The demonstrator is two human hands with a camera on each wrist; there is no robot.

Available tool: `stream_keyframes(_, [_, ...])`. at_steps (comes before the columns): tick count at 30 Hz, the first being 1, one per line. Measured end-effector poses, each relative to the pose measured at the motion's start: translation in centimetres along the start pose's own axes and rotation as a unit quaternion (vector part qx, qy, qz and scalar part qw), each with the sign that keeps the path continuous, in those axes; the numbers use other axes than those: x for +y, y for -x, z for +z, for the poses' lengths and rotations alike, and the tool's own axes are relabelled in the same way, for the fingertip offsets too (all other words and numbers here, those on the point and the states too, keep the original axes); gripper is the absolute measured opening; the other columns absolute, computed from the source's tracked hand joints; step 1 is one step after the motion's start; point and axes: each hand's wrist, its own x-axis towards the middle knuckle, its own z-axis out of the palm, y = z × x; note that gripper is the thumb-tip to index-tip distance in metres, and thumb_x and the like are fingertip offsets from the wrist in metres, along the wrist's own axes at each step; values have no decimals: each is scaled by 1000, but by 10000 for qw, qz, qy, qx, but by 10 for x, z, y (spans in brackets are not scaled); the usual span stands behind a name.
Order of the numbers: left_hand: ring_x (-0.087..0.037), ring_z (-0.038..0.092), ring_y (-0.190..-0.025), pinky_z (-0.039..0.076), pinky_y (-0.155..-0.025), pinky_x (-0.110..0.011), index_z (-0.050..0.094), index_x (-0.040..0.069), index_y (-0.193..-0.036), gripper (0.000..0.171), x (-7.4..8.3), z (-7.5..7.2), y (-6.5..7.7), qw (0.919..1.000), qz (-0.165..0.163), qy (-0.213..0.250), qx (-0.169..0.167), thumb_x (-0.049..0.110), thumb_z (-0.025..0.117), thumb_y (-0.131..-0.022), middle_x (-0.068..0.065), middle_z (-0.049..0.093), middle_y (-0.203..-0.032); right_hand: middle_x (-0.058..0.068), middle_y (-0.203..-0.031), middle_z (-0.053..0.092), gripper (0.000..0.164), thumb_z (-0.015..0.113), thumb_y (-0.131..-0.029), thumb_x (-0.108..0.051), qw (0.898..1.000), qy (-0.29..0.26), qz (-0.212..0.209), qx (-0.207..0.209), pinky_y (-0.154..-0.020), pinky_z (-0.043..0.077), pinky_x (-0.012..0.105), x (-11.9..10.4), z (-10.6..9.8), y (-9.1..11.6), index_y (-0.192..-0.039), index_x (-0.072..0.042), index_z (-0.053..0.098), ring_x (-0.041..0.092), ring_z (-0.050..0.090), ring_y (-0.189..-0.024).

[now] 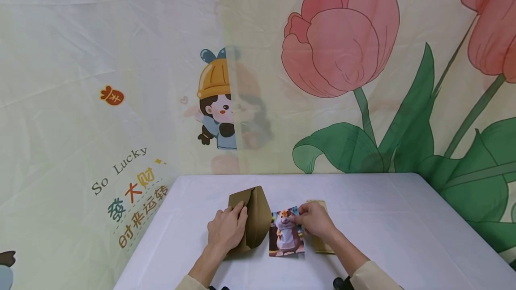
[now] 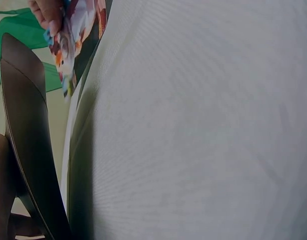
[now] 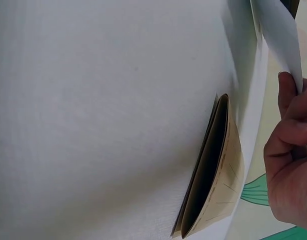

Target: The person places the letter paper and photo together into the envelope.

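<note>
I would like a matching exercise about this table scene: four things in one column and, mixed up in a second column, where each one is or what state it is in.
Things:
1. left hand
2. right hand
3. brown envelope
4. second brown envelope

States:
A. lies flat under the right wrist
B. pinches the hamster photo
C. flap raised, mouth open
D. rests flat on the brown envelope

Pairs: 1-D, 2-B, 3-C, 4-A

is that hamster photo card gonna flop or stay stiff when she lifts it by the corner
The hamster photo card probably bends a little: in the right wrist view its sheet curves above the right hand, which pinches one top corner. It looks thin, so likely very light. Its glossy face may slide on the table.
</note>
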Motion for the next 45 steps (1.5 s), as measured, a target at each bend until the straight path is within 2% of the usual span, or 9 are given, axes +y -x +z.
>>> stream_keyframes(5, [-35,64,-113,52,-77,-60,60,32,-147,57,0,-1,0,10000,-28,30,-51,61,29,-109,-7,67,-139,-2,-60,50,22,76,-95,-14,9997,188,-5,166,-49,33,27,1,1,-2,-80,-7,63,14,46,-52])
stream_keyframes(9, [-34,64,-114,52,-77,-60,61,32,-147,57,0,-1,0,10000,-30,50,-57,61,29,-109,-7,68,-139,3,-79,59,9,75,-95,-12,9988,381,68,300,-57,41,28,2,1,-5,-95,-4,71,16,53,-69])
stream_keyframes(13, [-34,64,-114,52,-76,-60,61,32,-147,57,0,-1,0,10000,-21,49,-41,61,29,-109,-7,68,-138,12,-109,69,29,71,-96,-8,9980,473,141,391,-78,57,39,1,0,-7,-121,4,70,20,62,-91])
stream_keyframes(17, [-35,64,-113,52,-76,-60,61,32,-146,56,1,-1,0,10000,-23,51,-27,60,30,-109,-7,68,-138,19,-122,69,46,69,-94,-6,9983,421,127,375,-93,58,47,-1,-1,-6,-136,10,60,23,64,-102])
stream_keyframes(24, [-35,64,-113,52,-76,-60,62,32,-146,54,1,-1,-1,10000,-12,45,-5,59,33,-109,-7,68,-137,7,-83,68,42,79,-92,-10,9997,42,25,255,-62,50,30,3,0,-6,-130,4,66,18,60,-74])
stream_keyframes(29, [-35,64,-112,52,-76,-60,61,32,-147,53,1,-1,-1,10000,-12,39,-30,58,34,-109,-7,68,-137,6,-82,70,27,81,-90,-12,9997,-75,-10,238,-62,54,30,4,0,-4,-111,2,72,18,63,-72])
stream_keyframes(34, [-35,64,-113,52,-76,-61,61,32,-147,53,1,0,0,10000,-17,20,-40,58,34,-109,-8,68,-138,5,-76,71,11,81,-90,-12,10000,-22,15,62,-56,51,29,4,0,-2,-93,-2,75,16,61,-65])
stream_keyframes(39, [-36,64,-114,52,-77,-61,61,31,-147,53,1,0,-1,10000,-23,17,-28,57,35,-109,-8,67,-139,3,-72,68,14,79,-92,-15,9999,122,48,-89,-47,44,27,4,1,1,-84,-6,73,13,53,-54])
stream_keyframes(45, [-36,64,-114,52,-77,-61,61,31,-147,53,1,0,-1,10000,-16,22,-19,58,34,-109,-9,67,-139,2,-63,63,15,79,-92,-17,9997,182,70,-133,-42,40,25,5,1,2,-84,-7,71,11,47,-43])
